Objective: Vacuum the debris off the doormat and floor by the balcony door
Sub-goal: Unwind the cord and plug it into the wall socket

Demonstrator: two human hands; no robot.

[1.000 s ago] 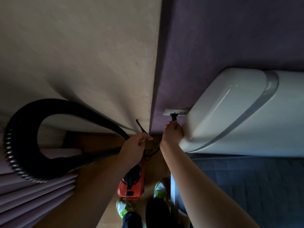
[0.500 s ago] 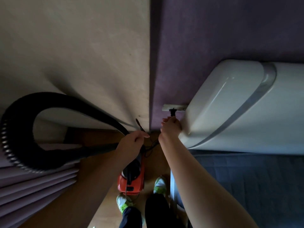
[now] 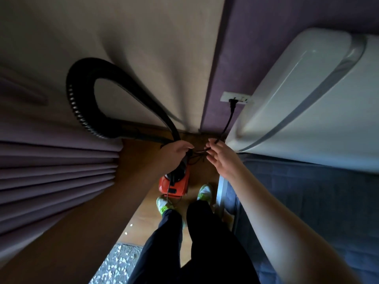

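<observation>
No readable text, label or brand anywhere (not even on the red vacuum [image 3: 174, 184])

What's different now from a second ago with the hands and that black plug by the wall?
The right hand has let go of the black plug, now seated in the white wall socket, and drawn back down, pinching the black power cord lower along its length. The left hand still grips the black ribbed vacuum hose. The orange vacuum cleaner stays on the wooden floor.
</observation>
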